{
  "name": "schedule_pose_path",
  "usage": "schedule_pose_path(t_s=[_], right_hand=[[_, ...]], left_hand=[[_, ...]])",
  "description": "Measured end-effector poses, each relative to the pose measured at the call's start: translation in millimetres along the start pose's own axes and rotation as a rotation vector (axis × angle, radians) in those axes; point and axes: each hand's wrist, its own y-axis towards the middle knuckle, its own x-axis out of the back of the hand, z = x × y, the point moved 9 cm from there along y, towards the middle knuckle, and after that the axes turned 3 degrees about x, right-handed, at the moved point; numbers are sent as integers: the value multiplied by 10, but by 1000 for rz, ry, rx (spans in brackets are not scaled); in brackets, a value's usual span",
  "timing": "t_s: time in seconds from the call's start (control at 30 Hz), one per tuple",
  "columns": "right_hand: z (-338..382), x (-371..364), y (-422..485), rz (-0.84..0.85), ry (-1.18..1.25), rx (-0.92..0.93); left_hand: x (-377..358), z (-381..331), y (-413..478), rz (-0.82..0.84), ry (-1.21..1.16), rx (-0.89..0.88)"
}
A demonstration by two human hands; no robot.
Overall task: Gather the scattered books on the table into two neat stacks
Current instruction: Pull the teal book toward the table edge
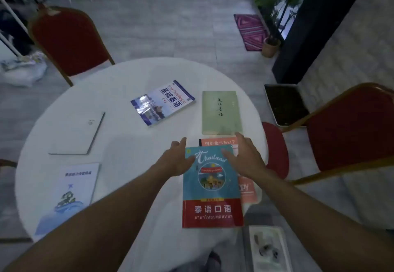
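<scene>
Several books lie on a round white table point(132, 75). A teal and red Thailand book point(212, 195) lies on top of an orange book point(247, 188) near the front right. My left hand point(175, 158) hovers at its upper left corner, fingers spread. My right hand point(245, 156) spreads over its upper right corner and the orange book. A pale green book point(220, 112) lies just beyond. A blue and white book point(163, 102) sits tilted at the centre. A white book point(77, 133) and a white booklet with a blue drawing point(68, 195) lie at the left.
Red chairs stand at the back left point(68, 41) and at the right point(349, 131), with a red seat point(277, 148) tucked by the table's right rim. A white box point(268, 248) sits below the table's front edge. A dark tray point(285, 104) and a potted plant point(271, 46) are on the floor.
</scene>
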Motion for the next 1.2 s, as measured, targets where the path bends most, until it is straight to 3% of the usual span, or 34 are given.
schedule_pose_path(t_s=[0.33,0.57,0.73,0.9,1.2], right_hand=[[-524,-714,-323,137,17,-153],[-653,-851,-311,100,-4,-270],[-710,-952,-334,168,-55,-422],[-502,-1094,-307,173,-30,-351],[300,-1610,-189,229,69,-114]], left_hand=[[-821,365,46,182,-44,26],[-985,546,89,133,-148,94],[-1026,755,50,121,-358,313],[-917,964,28,54,-473,329],[-385,1525,-119,-59,-332,169]])
